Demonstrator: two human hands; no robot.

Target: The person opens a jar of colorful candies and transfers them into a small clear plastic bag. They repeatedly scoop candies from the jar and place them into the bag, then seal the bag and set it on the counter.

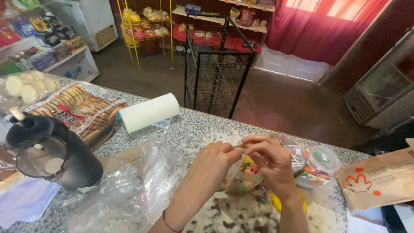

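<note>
1. As we look from the left, we see a black jug (51,151) on the speckled counter (194,125), with a bag of cookies (79,110) and a white roll (148,112) behind it.
2. Our left hand (215,162) pinches the top of a small clear bag of colourful candies (243,179).
3. Our right hand (269,159) pinches the same bag top, its fingers pressed together. The bag hangs just under our fingertips.
4. A brown paper bag (379,181) lies far right.

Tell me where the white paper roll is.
In the head view, the white roll lies on its side on the granite counter, left of centre near the far edge, just right of the bagged cookies and beyond the hands.
</note>
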